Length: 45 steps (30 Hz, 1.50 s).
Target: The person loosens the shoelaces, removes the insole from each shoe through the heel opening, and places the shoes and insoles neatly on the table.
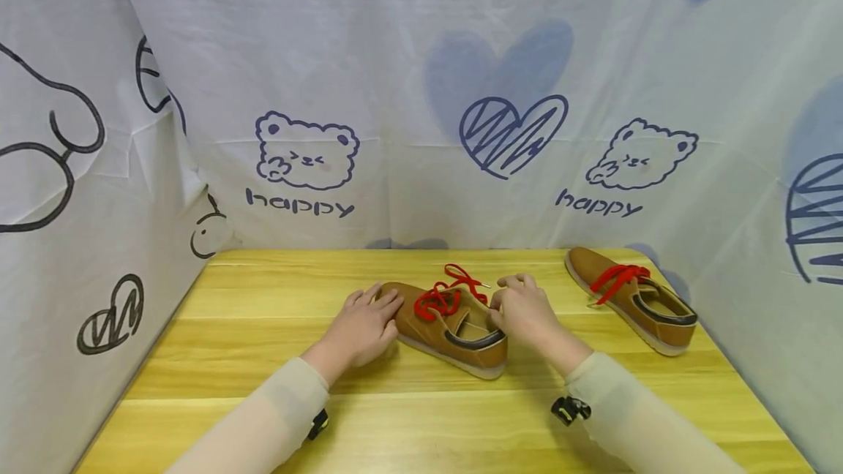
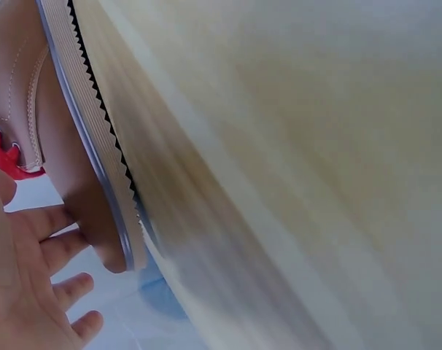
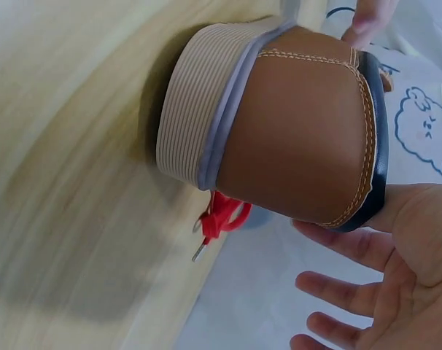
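Note:
A brown leather shoe (image 1: 411, 324) sits on the table between my hands, its toe pointing up and left. Its red lace (image 1: 437, 303) lies loose over the tongue, with one tipped end hanging past the far side. My left hand (image 1: 362, 328) rests at the toe, fingers spread, two fingertips touching the leather in the left wrist view. At the heel end, my right hand (image 3: 418, 270) pinches the dark padded collar (image 3: 381, 157), thumb inside and index finger outside. The other right fingers stay loosely extended.
A second brown shoe (image 1: 634, 308) with red laces stands at the table's right rear. Behind the wooden table (image 1: 263, 276) hangs a white cloth (image 1: 408, 189) printed with hearts and bears, and more cloth closes in both sides.

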Tool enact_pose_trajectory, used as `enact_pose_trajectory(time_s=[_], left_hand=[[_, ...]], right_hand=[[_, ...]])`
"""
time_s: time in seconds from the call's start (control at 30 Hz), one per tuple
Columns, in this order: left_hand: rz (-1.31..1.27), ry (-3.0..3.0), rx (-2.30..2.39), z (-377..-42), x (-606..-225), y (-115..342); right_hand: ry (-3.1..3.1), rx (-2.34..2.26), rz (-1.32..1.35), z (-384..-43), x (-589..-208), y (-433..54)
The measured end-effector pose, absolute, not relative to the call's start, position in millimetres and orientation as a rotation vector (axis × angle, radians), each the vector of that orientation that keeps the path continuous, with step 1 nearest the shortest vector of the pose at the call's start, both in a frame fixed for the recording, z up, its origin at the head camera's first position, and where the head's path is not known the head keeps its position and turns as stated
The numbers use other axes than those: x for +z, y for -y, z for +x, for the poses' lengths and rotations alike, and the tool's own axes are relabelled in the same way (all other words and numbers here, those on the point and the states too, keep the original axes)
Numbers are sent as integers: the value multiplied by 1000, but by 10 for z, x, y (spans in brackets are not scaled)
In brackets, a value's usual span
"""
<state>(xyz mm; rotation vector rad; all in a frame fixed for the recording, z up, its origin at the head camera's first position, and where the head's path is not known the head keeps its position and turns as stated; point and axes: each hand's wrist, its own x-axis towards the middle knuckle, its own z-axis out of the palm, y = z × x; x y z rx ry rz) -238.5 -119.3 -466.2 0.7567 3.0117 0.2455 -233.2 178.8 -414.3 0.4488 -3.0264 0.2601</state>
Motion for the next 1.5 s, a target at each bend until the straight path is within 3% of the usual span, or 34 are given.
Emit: enact_pose_trajectory(time_s=[0.3,0.83,1.5], left_hand=[[735,-3043,223,-2220,-4552,1174],[744,-3006,413,-2650,-4610,1244],[682,-3020,335,-2538,-4665,1271]], right_hand=[[3014,284,485,-2428,-4131,-1805],[3021,135,367,-2226,-3996,-1803],[2959,265,447,-2355,-4110,-1832]])
